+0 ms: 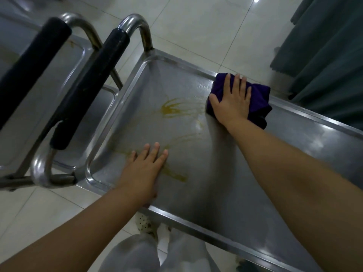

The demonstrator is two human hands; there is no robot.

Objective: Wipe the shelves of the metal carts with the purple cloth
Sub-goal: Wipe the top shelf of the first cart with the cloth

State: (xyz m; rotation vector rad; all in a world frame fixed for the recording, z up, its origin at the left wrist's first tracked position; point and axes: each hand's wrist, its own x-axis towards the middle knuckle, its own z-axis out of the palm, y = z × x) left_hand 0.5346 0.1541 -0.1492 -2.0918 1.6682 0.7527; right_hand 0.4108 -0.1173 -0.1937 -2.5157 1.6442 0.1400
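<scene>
purple cloth half hidden under right hand, cart shelf cropped right

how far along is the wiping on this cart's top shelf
Early on. Done: only a wet, streaky patch beside the purple cloth looks wiped. In hand: the right hand presses the cloth flat near the far rim of the top shelf, while the left hand rests flat on the steel. Left: the yellow-brown smears mid-shelf and beside the left hand, plus the neighbouring cart.

pale glossy tile floor; dark green curtain right.
</scene>
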